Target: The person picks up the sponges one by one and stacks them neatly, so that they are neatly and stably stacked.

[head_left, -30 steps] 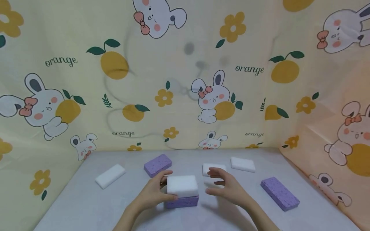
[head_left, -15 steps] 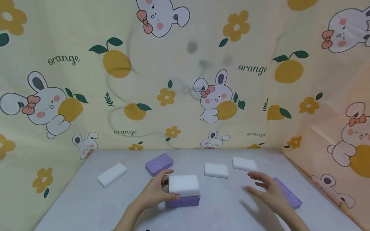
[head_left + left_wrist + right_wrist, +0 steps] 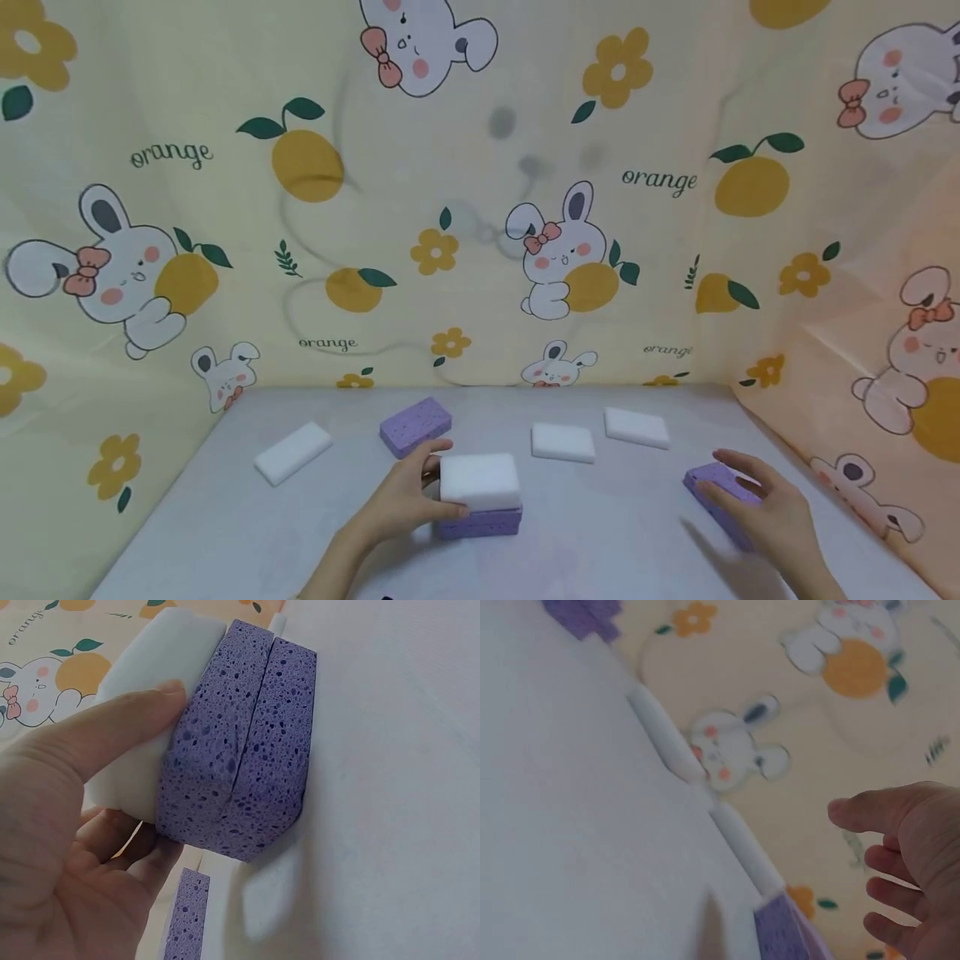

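In the head view a white sponge [image 3: 482, 477] lies on top of purple sponges [image 3: 483, 525], stacked on the table. My left hand [image 3: 401, 500] holds the white sponge at its left side, thumb in front and fingers behind. The left wrist view shows two purple sponge layers [image 3: 232, 742], with the thumb tip near the seam between white and purple. At the right, my right hand [image 3: 776, 508] hovers over another purple sponge [image 3: 701, 477] and hides part of it. Its fingers are spread and hold nothing; the right wrist view shows the same hand [image 3: 930, 862].
A white sponge [image 3: 292, 453] lies at the left and a purple sponge [image 3: 415, 427] behind the stack. Two more white sponges [image 3: 562, 442] [image 3: 637, 427] lie at the back right. A patterned cloth [image 3: 480, 275] stands behind the grey-white table [image 3: 570, 542].
My right hand has moved right, from beside the stack to above the purple sponge at the right. The left hand keeps its hold on the stack.
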A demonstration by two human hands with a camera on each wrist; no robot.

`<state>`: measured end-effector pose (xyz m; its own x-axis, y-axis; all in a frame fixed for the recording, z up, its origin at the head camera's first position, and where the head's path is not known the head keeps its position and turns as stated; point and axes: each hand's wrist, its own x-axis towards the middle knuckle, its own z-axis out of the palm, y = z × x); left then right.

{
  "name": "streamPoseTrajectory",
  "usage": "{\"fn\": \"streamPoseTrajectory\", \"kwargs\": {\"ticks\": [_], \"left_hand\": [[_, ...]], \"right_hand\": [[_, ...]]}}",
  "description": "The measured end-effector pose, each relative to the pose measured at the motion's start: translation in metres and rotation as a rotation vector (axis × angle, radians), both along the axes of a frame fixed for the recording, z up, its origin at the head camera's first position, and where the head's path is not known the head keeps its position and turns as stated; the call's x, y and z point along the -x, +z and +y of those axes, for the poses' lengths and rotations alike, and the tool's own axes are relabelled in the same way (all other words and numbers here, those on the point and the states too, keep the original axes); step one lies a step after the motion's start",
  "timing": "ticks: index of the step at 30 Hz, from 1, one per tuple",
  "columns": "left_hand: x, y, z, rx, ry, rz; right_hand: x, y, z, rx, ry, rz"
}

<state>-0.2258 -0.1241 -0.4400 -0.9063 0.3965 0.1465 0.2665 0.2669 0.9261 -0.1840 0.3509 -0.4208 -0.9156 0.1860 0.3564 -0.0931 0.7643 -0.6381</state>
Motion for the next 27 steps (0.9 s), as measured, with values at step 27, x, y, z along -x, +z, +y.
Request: {"fn": "streamPoseTrajectory", "kwargs": {"ticks": [27], "left_hand": [[0.001, -0.003, -0.001, 0.016, 0.01, -0.006]], "right_hand": [[0.005, -0.019, 0.044, 0.031, 0.029, -0.201]]}}
